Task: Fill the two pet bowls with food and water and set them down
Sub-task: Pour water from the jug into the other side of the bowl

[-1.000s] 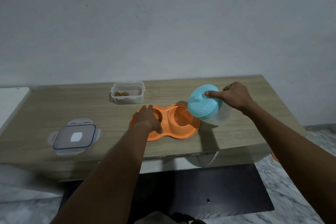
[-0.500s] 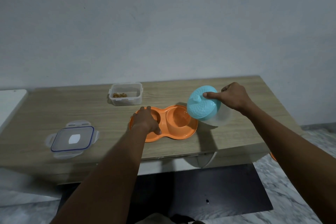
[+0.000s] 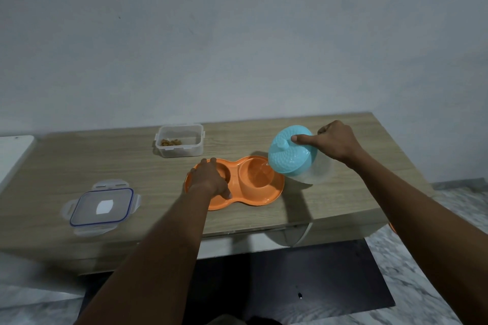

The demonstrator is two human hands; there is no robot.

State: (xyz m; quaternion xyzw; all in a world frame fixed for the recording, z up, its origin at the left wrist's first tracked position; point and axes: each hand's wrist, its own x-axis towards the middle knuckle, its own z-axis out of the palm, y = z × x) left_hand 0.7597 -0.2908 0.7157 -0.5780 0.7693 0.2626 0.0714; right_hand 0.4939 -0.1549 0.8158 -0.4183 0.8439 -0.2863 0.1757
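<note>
1. Lying flat near the left front corner of the wooden worktop (image 3: 264,137) is a clear container lid (image 3: 101,207) with a blue seal and four side clips, well apart from everything else.
2. Toward the back edge, left of centre, stands an open clear food container (image 3: 180,140) with a small heap of brown kibble (image 3: 171,142) in its left end.
3. Just in front of it, the left hand (image 3: 210,179) rests palm down on the left bowl of an orange double pet bowl (image 3: 266,192); its fingers (image 3: 203,166) are spread over the rim, pressing rather than gripping.
4. The bowl sits at mid-worktop, near the front edge; its right basin is uncovered and looks wet, with a thin stream entering at the upper right.
5. The right hand (image 3: 334,141) holds a clear water jug (image 3: 317,171) with a turquoise lid (image 3: 287,153), tilted left over the right basin. Its fingers (image 3: 301,138) clasp the jug, forefinger laid across the lid.
</note>
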